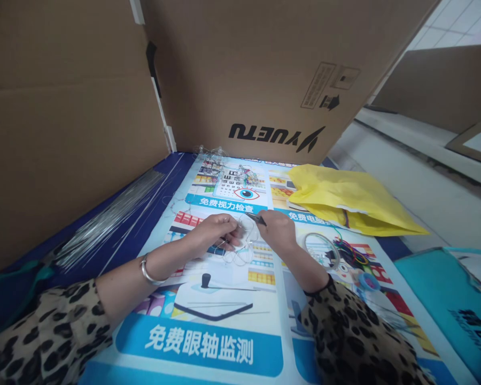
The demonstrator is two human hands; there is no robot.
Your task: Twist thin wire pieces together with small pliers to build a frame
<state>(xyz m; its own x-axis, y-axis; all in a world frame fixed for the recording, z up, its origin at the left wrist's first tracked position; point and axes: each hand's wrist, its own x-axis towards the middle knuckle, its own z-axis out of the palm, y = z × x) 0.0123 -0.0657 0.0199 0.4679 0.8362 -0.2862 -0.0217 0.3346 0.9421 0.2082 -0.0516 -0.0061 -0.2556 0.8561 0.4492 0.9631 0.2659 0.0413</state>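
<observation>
Wire (240, 255) showed in pale loops over the printed sheet (278, 321); the left hand (219, 232) had its grip pinched on the wire; the right hand (278, 231) had its grip clamped around a dark pointed tool (257, 218); a yellow bag (355, 200) lay farther right.

Wire piece (240, 258): thin, silvery, bent in loose overlapping loops; pinched in L hand (214, 233), loops spread btwn hands. Hand tool (256, 218): dark, narrow tip, rest hidden in R hand (279, 231); tip pts L, nr wire; contact unclear.
</observation>
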